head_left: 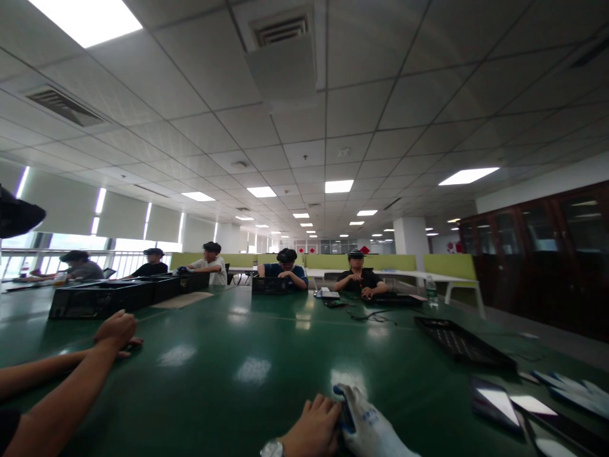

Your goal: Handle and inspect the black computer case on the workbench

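1. The white glove (pixel 375 435) is on your right hand (pixel 365 416), low over the near part of the green worktop (pixel 228 381). Its long axis slants: the cuff end runs toward you and rightward, while the finger end points away from you and to the left. Blue shows at its tips and palm side.
2. Inside it, your right fingers are partly bent; you cannot tell from here whether they grip anything.
3. Just left of the glove, your bare left hand (pixel 309 428) meets its finger side, a watch (pixel 273 449) at the wrist. Those fingers are curled; how firmly they hold the glove is hidden.
4. Well to the glove's right lie a dark phone-like slab (pixel 483 403) and, farther over, a loose white-and-blue glove (pixel 578 388).
5. Beyond the glove, to the right, sits a black tray (pixel 464 343); farther off stands a clear bottle (pixel 432 293).
6. Well left of the glove, a co-worker's forearms (pixel 66 387) reach over the worktop, near a black case (pixel 95 299).
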{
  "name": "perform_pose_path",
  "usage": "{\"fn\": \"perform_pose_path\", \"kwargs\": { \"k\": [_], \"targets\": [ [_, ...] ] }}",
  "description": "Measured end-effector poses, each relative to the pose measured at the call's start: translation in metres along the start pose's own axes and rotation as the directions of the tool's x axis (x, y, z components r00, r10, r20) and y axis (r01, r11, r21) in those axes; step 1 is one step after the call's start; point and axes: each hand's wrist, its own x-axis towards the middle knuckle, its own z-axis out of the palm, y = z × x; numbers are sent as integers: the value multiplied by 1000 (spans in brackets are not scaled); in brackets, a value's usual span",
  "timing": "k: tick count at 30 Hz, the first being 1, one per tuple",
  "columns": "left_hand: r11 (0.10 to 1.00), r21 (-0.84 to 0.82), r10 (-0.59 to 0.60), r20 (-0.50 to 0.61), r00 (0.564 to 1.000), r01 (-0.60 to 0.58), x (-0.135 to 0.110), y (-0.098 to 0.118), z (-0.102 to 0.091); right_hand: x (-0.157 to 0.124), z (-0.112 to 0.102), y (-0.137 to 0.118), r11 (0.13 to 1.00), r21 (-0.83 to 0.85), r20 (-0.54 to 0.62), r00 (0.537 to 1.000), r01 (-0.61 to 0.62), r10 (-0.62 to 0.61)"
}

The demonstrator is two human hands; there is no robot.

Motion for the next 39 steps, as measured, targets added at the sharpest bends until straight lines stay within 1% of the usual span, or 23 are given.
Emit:
{"fn": "perform_pose_path", "kwargs": {
  "k": [2,5,7,9,11,13,16,18,21,24,26,32,36,39],
  "targets": [
    [1000,-1,0,2,1000,0,-1,0,0,1,-13,-8,999,33,76,997,-37,34],
    [1000,2,-2,7,1000,2,-1,0,-2,5,-38,-21,991,87,184,980,-98,80],
    [1000,6,-6,11,1000,5,-1,1,-3,7,-54,-29,975,121,241,959,-185,152],
    [1000,14,-8,10,1000,8,0,1,-3,8,-66,-35,950,134,301,925,-281,231],
    [1000,21,-9,8,1000,9,2,2,-3,8,-71,-38,942,116,335,906,-314,260],
    [1000,25,-4,3,1000,4,2,2,-3,7,-69,-36,949,102,338,908,-297,248],
    [1000,31,8,-12,1000,-8,1,3,-4,6,-60,-27,964,83,281,934,-253,221],
    [999,34,19,-29,999,-18,0,3,-4,5,-53,-21,973,58,265,943,-224,202],
    [999,39,33,-52,998,-31,-2,2,-5,4,-47,-15,979,35,282,942,-199,182],
    [998,42,42,-59,997,-39,-3,1,-5,4,-44,-13,980,40,250,951,-196,180],
    [998,45,49,-58,997,-47,-4,1,-5,4,-43,-13,980,48,233,956,-191,175],
    [997,44,57,-54,997,-55,-8,2,-11,8,-51,-20,978,74,274,947,-193,166],
    [997,42,62,-46,997,-60,-10,2,-14,7,-55,-22,979,91,260,954,-181,152],
    [997,55,56,-37,998,-54,-10,3,-14,4,-54,-21,985,71,240,961,-159,138]
  ]
}}
